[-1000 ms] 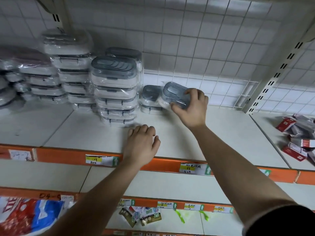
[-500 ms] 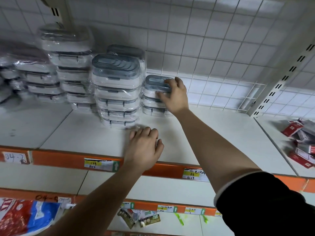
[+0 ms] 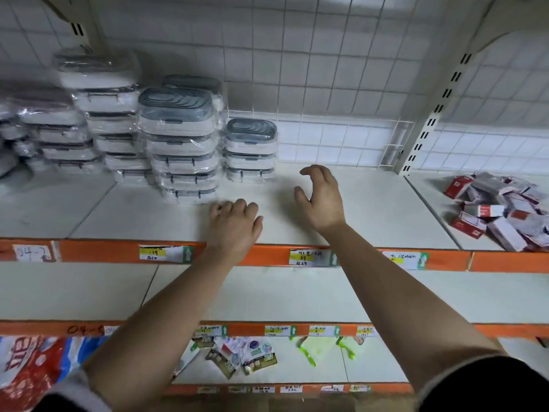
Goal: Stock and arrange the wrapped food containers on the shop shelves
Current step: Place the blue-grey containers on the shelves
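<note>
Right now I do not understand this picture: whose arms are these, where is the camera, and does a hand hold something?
There is no machine here. The arms belong to a person who stocks a shop shelf. The camera sits on the person's head and looks forward and down, so both arms come in from below. The left hand rests on the shelf near its front edge. The right hand is open and seems to hover above it. Neither holds anything. At the back stand wrapped containers in stacks; the short stack is nearest the right hand. On the far right lie red boxes.
</note>
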A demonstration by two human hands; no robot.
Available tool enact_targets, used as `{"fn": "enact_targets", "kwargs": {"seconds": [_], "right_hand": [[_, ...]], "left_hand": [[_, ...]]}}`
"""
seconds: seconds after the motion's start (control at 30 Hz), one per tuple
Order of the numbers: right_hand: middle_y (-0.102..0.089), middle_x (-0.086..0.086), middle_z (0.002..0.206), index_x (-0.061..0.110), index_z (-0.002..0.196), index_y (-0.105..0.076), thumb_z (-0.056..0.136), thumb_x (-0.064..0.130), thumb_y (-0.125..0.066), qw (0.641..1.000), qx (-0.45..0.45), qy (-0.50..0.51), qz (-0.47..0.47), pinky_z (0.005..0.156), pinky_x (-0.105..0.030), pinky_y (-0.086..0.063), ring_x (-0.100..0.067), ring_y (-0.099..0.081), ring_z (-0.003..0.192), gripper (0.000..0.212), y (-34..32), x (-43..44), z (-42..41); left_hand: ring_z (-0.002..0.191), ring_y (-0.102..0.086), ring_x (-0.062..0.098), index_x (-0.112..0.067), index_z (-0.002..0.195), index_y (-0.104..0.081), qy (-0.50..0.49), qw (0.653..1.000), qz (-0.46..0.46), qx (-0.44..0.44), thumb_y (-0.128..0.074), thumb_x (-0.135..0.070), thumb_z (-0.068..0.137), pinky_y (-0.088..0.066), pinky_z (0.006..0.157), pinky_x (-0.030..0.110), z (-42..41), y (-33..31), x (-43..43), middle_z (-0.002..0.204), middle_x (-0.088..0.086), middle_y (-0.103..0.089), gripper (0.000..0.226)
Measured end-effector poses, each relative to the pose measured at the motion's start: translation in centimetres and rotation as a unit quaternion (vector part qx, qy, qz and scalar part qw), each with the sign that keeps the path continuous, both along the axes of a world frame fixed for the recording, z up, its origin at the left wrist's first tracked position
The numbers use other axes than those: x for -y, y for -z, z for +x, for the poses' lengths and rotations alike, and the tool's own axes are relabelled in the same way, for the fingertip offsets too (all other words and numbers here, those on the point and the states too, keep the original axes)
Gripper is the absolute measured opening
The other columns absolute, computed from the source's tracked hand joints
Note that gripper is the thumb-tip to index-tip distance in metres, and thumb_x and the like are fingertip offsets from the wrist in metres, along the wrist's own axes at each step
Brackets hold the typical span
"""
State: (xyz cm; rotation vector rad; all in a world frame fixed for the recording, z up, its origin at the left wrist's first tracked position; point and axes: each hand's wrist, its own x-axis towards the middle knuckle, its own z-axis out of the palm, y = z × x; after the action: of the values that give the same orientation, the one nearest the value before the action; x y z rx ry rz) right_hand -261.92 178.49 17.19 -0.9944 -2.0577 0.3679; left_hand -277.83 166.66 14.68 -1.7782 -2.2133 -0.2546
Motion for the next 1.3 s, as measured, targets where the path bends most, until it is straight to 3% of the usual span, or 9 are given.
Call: {"fn": "enact_targets", "kwargs": {"seconds": [0.13, 0.27, 0.47, 0.63, 0.73, 0.83, 0.93, 1.17, 1.3], "right_hand": [[-0.061, -0.008, 0.113, 0.007, 0.114, -0.060, 0.089, 0.013, -0.058, 1.000, -0.011, -0.011, -0.016, 0.089, -0.031, -0.043, -0.025, -0.054, 0.107, 0.026, 1.1, 3.2, 5.0], [-0.058, -0.001, 0.077, 0.015, 0.094, -0.058, 0.086, 0.022, -0.057, 0.996, -0.062, -0.001, -0.056, 0.064, -0.029, -0.045, -0.011, -0.053, 0.071, 0.011, 1.9, 6.8, 10.0], [-0.056, -0.003, 0.070, 0.012, 0.082, -0.056, 0.088, 0.023, -0.058, 0.993, -0.072, -0.004, -0.094, 0.059, -0.036, -0.045, -0.020, -0.053, 0.066, 0.012, 6.5, 10.9, 15.0], [-0.061, -0.002, 0.084, 0.012, 0.091, -0.063, 0.089, 0.022, -0.059, 0.989, 0.007, -0.004, -0.146, 0.068, -0.040, -0.050, -0.019, -0.058, 0.077, 0.011, 13.6, 11.8, 16.7], [-0.065, -0.004, 0.104, 0.009, 0.106, -0.067, 0.090, 0.015, -0.064, 0.984, 0.065, 0.009, -0.164, 0.081, -0.039, -0.052, -0.023, -0.060, 0.098, 0.017, 18.0, 10.8, 16.6], [-0.064, -0.006, 0.117, 0.009, 0.115, -0.066, 0.091, 0.016, -0.064, 0.979, 0.123, 0.012, -0.165, 0.089, -0.028, -0.043, -0.026, -0.055, 0.113, 0.026, 21.8, 8.8, 16.0], [-0.057, -0.008, 0.132, 0.011, 0.125, -0.062, 0.091, 0.020, -0.063, 0.971, 0.166, 0.008, -0.169, 0.096, -0.030, -0.041, -0.026, -0.047, 0.127, 0.035, 25.5, 6.0, 14.9], [-0.042, -0.010, 0.150, 0.010, 0.143, -0.047, 0.095, 0.025, -0.057, 0.961, 0.208, 0.044, -0.178, 0.109, -0.032, -0.031, -0.029, -0.032, 0.139, 0.051, 30.5, -1.3, 10.7], [-0.024, -0.007, 0.160, 0.016, 0.153, -0.029, 0.097, 0.030, -0.052, 0.957, 0.234, 0.064, -0.158, 0.116, -0.037, -0.025, -0.033, -0.019, 0.147, 0.062, 31.7, -4.8, 7.9]], "left_hand": [[0.100, -0.055, 0.031, -0.015, 0.114, -0.062, 0.015, 0.999, 0.033, 0.002, -0.046, -0.034, 0.097, -0.037, 0.087, 0.043, 2.5, 0.3, 1.9, 0.107, 0.007, -0.061, 0.030], [0.086, -0.054, 0.032, -0.012, 0.096, -0.063, 0.072, 0.992, 0.098, 0.034, -0.044, -0.031, 0.095, -0.041, 0.078, 0.044, 6.7, 1.4, 4.9, 0.093, 0.009, -0.058, 0.027], [0.079, -0.057, 0.029, -0.012, 0.085, -0.063, 0.161, 0.980, 0.089, 0.069, -0.041, -0.031, 0.093, -0.039, 0.071, 0.039, 12.1, 7.0, 8.1, 0.087, 0.005, -0.060, 0.030], [0.079, -0.060, 0.029, -0.015, 0.088, -0.066, 0.166, 0.981, -0.014, 0.099, -0.040, -0.035, 0.092, -0.043, 0.072, 0.038, 14.4, 13.3, 7.8, 0.085, 0.004, -0.061, 0.032], [0.092, -0.060, 0.026, -0.016, 0.102, -0.066, 0.126, 0.979, -0.062, 0.149, -0.039, -0.038, 0.095, -0.041, 0.081, 0.038, 14.2, 17.0, 6.5, 0.100, 0.002, -0.064, 0.036], [0.108, -0.056, 0.025, -0.016, 0.119, -0.062, 0.102, 0.975, -0.094, 0.174, -0.043, -0.036, 0.099, -0.039, 0.093, 0.038, 12.8, 20.9, 4.8, 0.118, 0.002, -0.062, 0.034], [0.124, -0.048, 0.025, -0.015, 0.131, -0.055, 0.098, 0.971, -0.118, 0.182, -0.037, -0.038, 0.099, -0.033, 0.101, 0.037, 10.8, 24.8, 2.5, 0.135, 0.005, -0.055, 0.044], [0.122, -0.052, 0.030, -0.010, 0.133, -0.055, 0.065, 0.978, -0.074, 0.182, -0.046, -0.026, 0.099, -0.034, 0.104, 0.035, 6.4, 28.7, -5.1, 0.138, 0.010, -0.054, 0.039], [0.135, -0.038, 0.030, -0.012, 0.144, -0.041, 0.052, 0.982, -0.050, 0.175, -0.048, -0.030, 0.098, -0.033, 0.108, 0.039, 4.7, 29.4, -9.6, 0.151, 0.012, -0.037, 0.050]]}}
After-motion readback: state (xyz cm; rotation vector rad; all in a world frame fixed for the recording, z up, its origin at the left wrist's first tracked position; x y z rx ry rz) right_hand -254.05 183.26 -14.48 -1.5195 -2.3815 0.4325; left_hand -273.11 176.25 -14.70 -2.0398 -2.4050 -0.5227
